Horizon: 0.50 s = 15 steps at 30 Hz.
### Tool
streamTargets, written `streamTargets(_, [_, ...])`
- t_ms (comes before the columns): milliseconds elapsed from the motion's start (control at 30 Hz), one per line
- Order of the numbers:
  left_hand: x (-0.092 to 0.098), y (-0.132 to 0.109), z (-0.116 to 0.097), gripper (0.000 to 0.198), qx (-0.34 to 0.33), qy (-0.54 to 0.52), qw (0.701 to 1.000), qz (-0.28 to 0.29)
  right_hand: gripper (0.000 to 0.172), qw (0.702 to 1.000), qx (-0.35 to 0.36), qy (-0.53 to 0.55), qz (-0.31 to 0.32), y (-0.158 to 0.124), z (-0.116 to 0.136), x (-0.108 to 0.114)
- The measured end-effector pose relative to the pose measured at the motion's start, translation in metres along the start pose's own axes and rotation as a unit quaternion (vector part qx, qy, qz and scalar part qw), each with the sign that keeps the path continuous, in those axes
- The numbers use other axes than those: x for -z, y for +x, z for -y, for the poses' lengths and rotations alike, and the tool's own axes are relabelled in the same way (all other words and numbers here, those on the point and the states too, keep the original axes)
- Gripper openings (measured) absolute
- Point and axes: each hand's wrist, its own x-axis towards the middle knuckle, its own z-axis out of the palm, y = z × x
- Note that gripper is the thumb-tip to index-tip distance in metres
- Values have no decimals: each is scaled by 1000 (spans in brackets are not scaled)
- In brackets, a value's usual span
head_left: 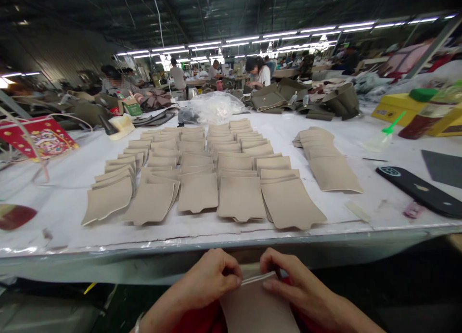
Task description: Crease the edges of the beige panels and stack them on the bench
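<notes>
Below the table's front edge, my left hand (pixel 212 275) and my right hand (pixel 288 277) both pinch the top edge of one beige leather piece (pixel 258 309) held over my lap. Left fingers are curled tight on its upper left corner. The right thumb and fingers press its upper right edge. On the table above, several rows of overlapping beige leather pieces (pixel 202 174) lie flat, and a separate overlapping column (pixel 327 155) lies to their right.
The white-covered table (pixel 54 203) carries a black strip (pixel 420 188), a dark sheet (pixel 445 167), a yellow box (pixel 397 107), a red printed bag (pixel 39 135) and a clear plastic bag (pixel 212 107). Olive bags (pixel 288 97) are piled at the back. Other people work far behind.
</notes>
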Motion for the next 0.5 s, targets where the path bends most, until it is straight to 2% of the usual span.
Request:
streamTargets(100, [1, 2, 2, 20, -1, -23, 999, 38, 5, 999, 4, -37, -2, 3, 1, -2])
streamTargets(200, [-3, 5, 4, 19, 4, -80, 995, 59, 7, 993, 65, -100, -7, 3, 3, -6])
streamTargets(367, [-12, 10, 8, 16, 42, -229, 971, 45, 14, 951, 175, -253, -32, 0, 13, -15])
streamTargets(500, [-15, 11, 6, 14, 48, -246, 968, 27, 11, 931, 214, -286, -71, 2, 14, -20])
